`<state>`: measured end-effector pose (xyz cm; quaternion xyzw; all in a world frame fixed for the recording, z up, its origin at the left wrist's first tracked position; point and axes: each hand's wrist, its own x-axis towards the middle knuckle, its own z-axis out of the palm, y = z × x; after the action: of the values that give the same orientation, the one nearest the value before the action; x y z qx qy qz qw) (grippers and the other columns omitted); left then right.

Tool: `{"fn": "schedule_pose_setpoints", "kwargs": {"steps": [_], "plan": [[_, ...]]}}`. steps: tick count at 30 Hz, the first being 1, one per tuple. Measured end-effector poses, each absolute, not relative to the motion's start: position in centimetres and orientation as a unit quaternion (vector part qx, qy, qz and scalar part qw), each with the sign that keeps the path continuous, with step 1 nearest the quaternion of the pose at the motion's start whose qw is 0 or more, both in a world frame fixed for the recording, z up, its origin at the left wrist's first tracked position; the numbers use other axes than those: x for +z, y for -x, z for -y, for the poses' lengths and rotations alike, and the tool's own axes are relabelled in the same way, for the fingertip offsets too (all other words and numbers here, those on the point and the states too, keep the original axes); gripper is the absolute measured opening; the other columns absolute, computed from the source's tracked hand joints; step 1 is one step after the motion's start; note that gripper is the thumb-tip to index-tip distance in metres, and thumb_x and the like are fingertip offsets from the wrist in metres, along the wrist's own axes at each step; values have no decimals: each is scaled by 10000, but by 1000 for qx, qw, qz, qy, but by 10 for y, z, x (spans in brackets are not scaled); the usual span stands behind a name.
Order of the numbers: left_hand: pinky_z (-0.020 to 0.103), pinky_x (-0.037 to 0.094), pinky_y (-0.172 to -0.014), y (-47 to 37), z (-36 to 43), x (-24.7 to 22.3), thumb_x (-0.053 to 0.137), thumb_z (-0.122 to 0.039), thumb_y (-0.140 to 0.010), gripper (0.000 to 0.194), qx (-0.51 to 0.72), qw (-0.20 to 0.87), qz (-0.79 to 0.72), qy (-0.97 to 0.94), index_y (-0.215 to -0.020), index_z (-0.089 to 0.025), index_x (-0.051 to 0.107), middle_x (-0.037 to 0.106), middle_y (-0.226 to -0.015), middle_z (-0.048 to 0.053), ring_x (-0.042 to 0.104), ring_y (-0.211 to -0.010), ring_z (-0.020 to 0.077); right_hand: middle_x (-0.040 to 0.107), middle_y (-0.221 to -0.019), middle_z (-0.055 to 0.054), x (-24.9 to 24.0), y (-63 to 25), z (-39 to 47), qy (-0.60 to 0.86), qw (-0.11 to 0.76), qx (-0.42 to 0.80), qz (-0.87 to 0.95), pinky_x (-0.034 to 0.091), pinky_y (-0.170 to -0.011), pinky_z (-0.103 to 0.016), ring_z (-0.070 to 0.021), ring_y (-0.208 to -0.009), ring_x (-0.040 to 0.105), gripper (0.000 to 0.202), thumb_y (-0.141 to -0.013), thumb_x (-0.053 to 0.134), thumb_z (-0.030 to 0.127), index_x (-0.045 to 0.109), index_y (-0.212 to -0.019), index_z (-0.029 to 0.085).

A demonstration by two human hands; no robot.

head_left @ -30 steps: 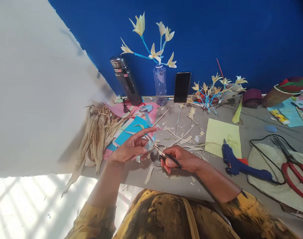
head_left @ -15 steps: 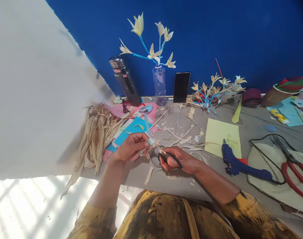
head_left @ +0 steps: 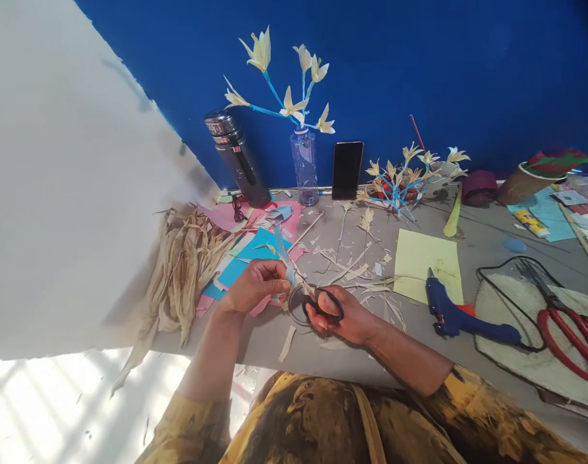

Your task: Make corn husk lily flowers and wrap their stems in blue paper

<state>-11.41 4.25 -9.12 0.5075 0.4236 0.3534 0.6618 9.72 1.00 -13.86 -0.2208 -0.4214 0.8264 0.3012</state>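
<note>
My left hand (head_left: 260, 285) pinches a small pale strip (head_left: 290, 275) between thumb and fingertips, above the table edge. Fingers of my right hand (head_left: 345, 316) are wrapped round the black handles of a pair of scissors (head_left: 325, 304). The blades point up and left, close beside the strip and the left fingertips; whether they touch the strip I cannot tell. A dark ring-like loop (head_left: 294, 308) shows just below the blades. Under and beyond the left hand lie blue paper (head_left: 245, 254) and pink paper (head_left: 291, 225).
Dried husks (head_left: 178, 277) lie left. At the back stand a black flask (head_left: 240, 164), a bottle (head_left: 304, 171) holding husk flowers, a phone (head_left: 347, 171) and more flowers (head_left: 398, 183). Right are yellow paper (head_left: 420, 258), a blue glue gun (head_left: 461, 316) and red-handled scissors (head_left: 569, 335). Scraps litter the middle.
The view has shifted slightly, so most things sit further left. The right hand and scissors have turned a little, and the pale strip shows narrower at the left fingertips.
</note>
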Motion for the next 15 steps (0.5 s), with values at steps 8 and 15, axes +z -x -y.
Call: {"fn": "schedule_pose_setpoints", "kwargs": {"steps": [8, 15], "plan": [[247, 453, -557, 105, -21, -90, 770, -230, -683, 102, 250, 583, -512, -579, -664, -140, 725, 675, -628, 33, 587, -575, 133, 300, -500, 94, -116, -122, -42, 229, 491, 783, 307, 219, -446, -222, -86, -477, 193, 490, -697, 783, 601, 491, -634, 213], [238, 490, -519, 127, -12, -41, 777, -185, -686, 841, 427, 389, -606, -546, -1473, -223, 483, 608, -575, -58, 601, -528, 136, 596, -686, 20, -128, -127, -45, 432, 372, 491, 659, 358, -590, -254, -124, -610, 485, 300, -748, 761, 462, 637, -753, 189]]}}
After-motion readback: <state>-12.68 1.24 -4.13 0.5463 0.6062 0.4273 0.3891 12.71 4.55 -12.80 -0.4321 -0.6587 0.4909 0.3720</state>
